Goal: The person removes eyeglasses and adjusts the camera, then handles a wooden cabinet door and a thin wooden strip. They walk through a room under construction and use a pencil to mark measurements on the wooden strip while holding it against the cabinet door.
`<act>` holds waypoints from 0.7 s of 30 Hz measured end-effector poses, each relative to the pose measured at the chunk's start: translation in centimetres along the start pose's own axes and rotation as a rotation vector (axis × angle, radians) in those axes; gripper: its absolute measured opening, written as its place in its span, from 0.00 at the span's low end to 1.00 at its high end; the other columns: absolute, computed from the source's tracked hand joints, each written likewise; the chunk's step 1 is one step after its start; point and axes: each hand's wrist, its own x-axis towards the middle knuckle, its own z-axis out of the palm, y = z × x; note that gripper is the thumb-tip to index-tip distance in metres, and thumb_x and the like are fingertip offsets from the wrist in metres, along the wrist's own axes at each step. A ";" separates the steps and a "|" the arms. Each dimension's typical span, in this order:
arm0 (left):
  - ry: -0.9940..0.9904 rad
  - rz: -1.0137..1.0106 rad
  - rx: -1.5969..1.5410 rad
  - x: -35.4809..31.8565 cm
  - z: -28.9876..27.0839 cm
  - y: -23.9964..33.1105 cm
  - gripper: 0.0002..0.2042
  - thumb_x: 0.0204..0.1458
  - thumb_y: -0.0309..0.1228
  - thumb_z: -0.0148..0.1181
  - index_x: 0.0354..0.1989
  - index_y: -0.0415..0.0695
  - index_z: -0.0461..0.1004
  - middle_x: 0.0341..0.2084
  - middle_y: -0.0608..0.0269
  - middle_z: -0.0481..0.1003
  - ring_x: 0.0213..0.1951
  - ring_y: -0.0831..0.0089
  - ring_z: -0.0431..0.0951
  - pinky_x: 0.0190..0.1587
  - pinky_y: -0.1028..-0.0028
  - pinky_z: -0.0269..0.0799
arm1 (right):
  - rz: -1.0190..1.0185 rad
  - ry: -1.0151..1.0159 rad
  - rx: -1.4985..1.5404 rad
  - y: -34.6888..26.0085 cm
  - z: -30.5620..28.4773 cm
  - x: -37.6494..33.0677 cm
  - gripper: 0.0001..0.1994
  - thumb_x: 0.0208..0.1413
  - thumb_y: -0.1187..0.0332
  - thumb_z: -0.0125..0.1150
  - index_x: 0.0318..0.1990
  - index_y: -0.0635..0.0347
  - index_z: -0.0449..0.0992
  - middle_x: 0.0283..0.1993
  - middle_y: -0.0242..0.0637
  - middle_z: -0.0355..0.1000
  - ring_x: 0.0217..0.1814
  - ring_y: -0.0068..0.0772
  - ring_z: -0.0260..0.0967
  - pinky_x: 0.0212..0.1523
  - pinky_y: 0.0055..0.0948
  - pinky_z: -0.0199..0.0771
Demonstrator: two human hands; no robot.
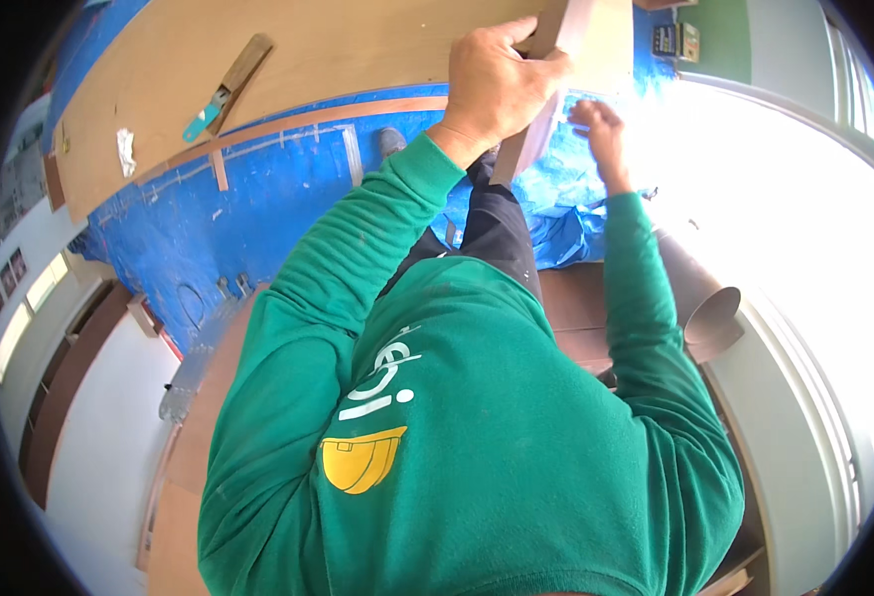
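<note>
Sheeting (288, 219), blue and wrinkled, spreads over the floor, partly hidden under a broad tan panel (348, 60) whose far edge the frame cuts off. To the right, glare washes out the surface, so its details are lost. A brown rolled sheet (690, 288) lies near right, partly covered by the right sleeve. A long narrow wooden board (524, 154) stands tilted above the panel's edge, its far end cut off. The left hand (502, 84) grips it, the thumb and fingers partly hidden behind it. The right hand (601, 134) hangs just right of the board, apart from it, blurred, fingers curled; whether it holds anything I cannot tell. Far left lie a teal-handled tool (220, 99), its exact kind unclear, and a crumpled white scrap (125, 152)
</note>
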 end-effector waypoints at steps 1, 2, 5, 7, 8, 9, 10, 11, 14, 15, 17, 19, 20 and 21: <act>0.004 0.000 -0.007 -0.1 0.2 0.9 0.12 0.56 0.31 0.68 0.43 0.37 0.83 0.22 0.65 0.81 0.24 0.84 0.76 0.28 0.75 0.74 | -0.024 -0.023 0.040 0.3 0.4 -3.0 0.16 0.69 0.64 0.57 0.55 0.67 0.79 0.49 0.46 0.82 0.51 0.38 0.81 0.51 0.37 0.83; 0.010 -0.001 -0.012 -0.1 0.3 2.1 0.09 0.55 0.30 0.66 0.40 0.37 0.82 0.21 0.63 0.81 0.24 0.82 0.77 0.28 0.73 0.74 | -0.133 -0.004 0.000 0.0 1.1 -6.3 0.13 0.66 0.70 0.56 0.52 0.68 0.80 0.46 0.44 0.83 0.47 0.33 0.82 0.47 0.32 0.81; -0.015 -0.014 -0.041 -0.2 1.1 3.6 0.07 0.55 0.27 0.63 0.38 0.37 0.80 0.20 0.60 0.80 0.24 0.81 0.78 0.27 0.70 0.74 | -0.205 0.006 -0.100 -1.4 3.2 -14.2 0.25 0.58 0.76 0.65 0.64 0.65 0.72 0.58 0.50 0.78 0.59 0.40 0.78 0.57 0.36 0.79; -0.036 -0.043 -0.029 -0.1 2.0 4.0 0.07 0.55 0.28 0.63 0.37 0.37 0.81 0.20 0.60 0.80 0.23 0.80 0.77 0.27 0.70 0.74 | -0.281 0.057 -0.279 -3.0 4.7 -17.7 0.31 0.55 0.68 0.73 0.65 0.67 0.70 0.62 0.54 0.74 0.62 0.46 0.75 0.59 0.39 0.78; -0.054 -0.049 -0.063 -0.1 2.4 4.5 0.07 0.55 0.28 0.63 0.37 0.37 0.81 0.20 0.60 0.80 0.23 0.81 0.77 0.26 0.70 0.74 | -0.299 0.083 -0.301 -3.0 5.4 -18.2 0.36 0.53 0.64 0.77 0.66 0.68 0.68 0.63 0.56 0.72 0.63 0.49 0.74 0.61 0.41 0.77; -0.068 -0.059 -0.091 -0.1 2.7 5.2 0.07 0.55 0.27 0.63 0.37 0.37 0.81 0.20 0.60 0.80 0.23 0.81 0.77 0.26 0.70 0.74 | -0.316 0.103 -0.320 -3.0 6.3 -18.6 0.41 0.50 0.60 0.80 0.67 0.70 0.66 0.64 0.57 0.71 0.64 0.52 0.73 0.62 0.43 0.76; -0.081 -0.071 -0.119 -0.2 2.9 5.5 0.06 0.55 0.27 0.63 0.37 0.37 0.81 0.20 0.60 0.80 0.23 0.81 0.76 0.26 0.70 0.74 | -0.259 0.103 -0.286 -3.8 6.8 -18.9 0.44 0.49 0.56 0.81 0.68 0.70 0.65 0.64 0.58 0.71 0.64 0.54 0.72 0.64 0.44 0.74; -0.086 -0.054 -0.079 -0.2 3.1 5.4 0.06 0.56 0.27 0.63 0.36 0.36 0.81 0.20 0.61 0.80 0.23 0.81 0.77 0.26 0.71 0.74 | -0.265 0.139 -0.301 -3.9 7.5 -19.0 0.44 0.49 0.55 0.81 0.68 0.70 0.65 0.63 0.58 0.71 0.64 0.54 0.72 0.64 0.44 0.74; -0.106 -0.027 -0.020 -0.2 3.6 5.0 0.07 0.56 0.27 0.64 0.36 0.36 0.81 0.20 0.61 0.80 0.24 0.81 0.77 0.26 0.71 0.74 | -0.260 0.239 -0.340 -5.0 8.5 -18.9 0.43 0.49 0.54 0.79 0.68 0.69 0.65 0.63 0.60 0.71 0.63 0.57 0.72 0.62 0.44 0.74; -0.116 -0.029 -0.036 -0.1 3.8 5.2 0.07 0.56 0.27 0.65 0.36 0.35 0.80 0.20 0.62 0.80 0.24 0.81 0.77 0.26 0.71 0.74 | -0.260 0.258 -0.386 -5.1 8.5 -18.8 0.42 0.50 0.55 0.79 0.68 0.69 0.66 0.62 0.59 0.72 0.63 0.57 0.72 0.62 0.45 0.74; -0.136 -0.018 -0.019 0.1 4.0 5.4 0.07 0.56 0.27 0.66 0.35 0.35 0.80 0.20 0.63 0.80 0.24 0.81 0.77 0.26 0.71 0.75 | -0.257 0.298 -0.478 -5.1 8.5 -18.8 0.40 0.51 0.57 0.78 0.67 0.69 0.68 0.61 0.58 0.73 0.62 0.56 0.73 0.60 0.45 0.75; -0.156 0.009 0.043 0.1 4.3 5.7 0.07 0.56 0.28 0.67 0.35 0.35 0.80 0.20 0.63 0.80 0.24 0.82 0.77 0.26 0.71 0.76 | -0.269 0.318 -0.476 -5.3 8.2 -18.7 0.36 0.52 0.59 0.76 0.65 0.68 0.70 0.61 0.56 0.74 0.61 0.55 0.73 0.60 0.46 0.75; -0.183 -0.029 0.000 0.1 4.4 5.9 0.07 0.57 0.27 0.67 0.35 0.34 0.80 0.21 0.63 0.80 0.25 0.81 0.77 0.26 0.71 0.77 | -0.275 0.328 -0.475 -5.3 8.0 -18.7 0.34 0.52 0.60 0.75 0.64 0.68 0.71 0.60 0.55 0.75 0.61 0.55 0.73 0.60 0.46 0.75; -0.211 -0.066 -0.046 0.0 4.6 6.3 0.07 0.57 0.27 0.67 0.35 0.34 0.79 0.22 0.63 0.80 0.25 0.81 0.77 0.26 0.71 0.79 | -0.293 0.334 -0.495 -5.0 7.7 -18.6 0.33 0.52 0.61 0.74 0.64 0.68 0.72 0.60 0.54 0.75 0.60 0.55 0.74 0.59 0.46 0.75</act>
